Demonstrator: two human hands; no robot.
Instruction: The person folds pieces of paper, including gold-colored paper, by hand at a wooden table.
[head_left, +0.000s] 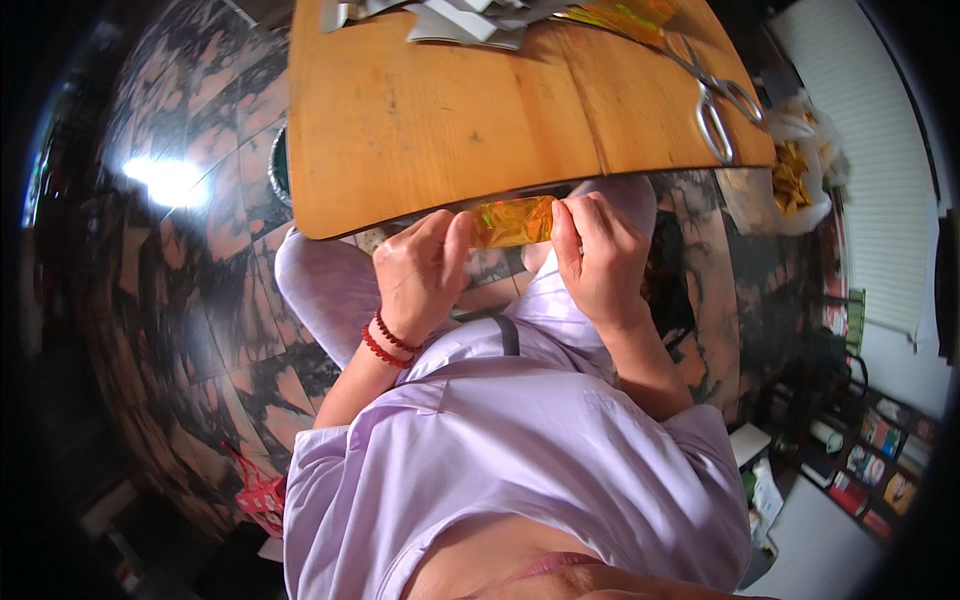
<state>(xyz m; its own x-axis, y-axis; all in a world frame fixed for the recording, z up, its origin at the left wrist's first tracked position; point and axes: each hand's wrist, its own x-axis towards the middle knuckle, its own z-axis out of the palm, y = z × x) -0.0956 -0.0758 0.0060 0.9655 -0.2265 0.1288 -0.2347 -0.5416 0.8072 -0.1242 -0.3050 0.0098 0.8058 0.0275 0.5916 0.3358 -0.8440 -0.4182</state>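
Observation:
A strip of shiny gold foil (514, 222) is stretched between my two hands, just off the near edge of the wooden table (450, 112). My left hand (424, 266) pinches its left end, thumb against the curled fingers. On the other end, my right hand (604, 255) grips with thumb and bent forefinger. Two red beaded bracelets (391, 339) circle my left wrist. Metal scissors (712, 97) lie at the table's right side with their handles toward me. Whether the foil is one layer or folded, I cannot tell.
Grey sheets (465, 22) and more gold foil (626, 16) lie at the table's far edge. A plastic bag (750, 196) holding gold pieces (791, 180) stands right of the table. Below the left edge shows part of a round bin (280, 166). A red bag (262, 495) is on the left.

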